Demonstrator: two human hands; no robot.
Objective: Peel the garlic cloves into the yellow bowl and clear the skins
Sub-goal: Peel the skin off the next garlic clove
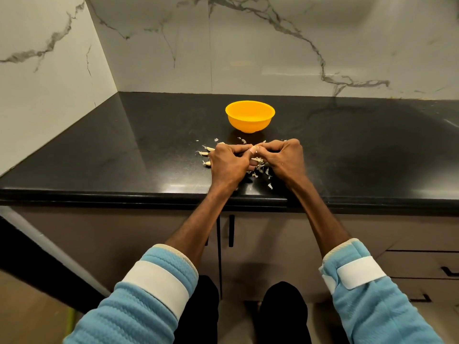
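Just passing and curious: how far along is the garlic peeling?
Partway. Loose skins lie on the counter, so some peeling is done; what the bowl holds is hidden. Now the left hand and right hand pinch one clove between them. Still to do: a few cloves beside the left hand, and clearing the skins.

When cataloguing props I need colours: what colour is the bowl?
Plain yellow-orange; the bowl shows best in the head view.
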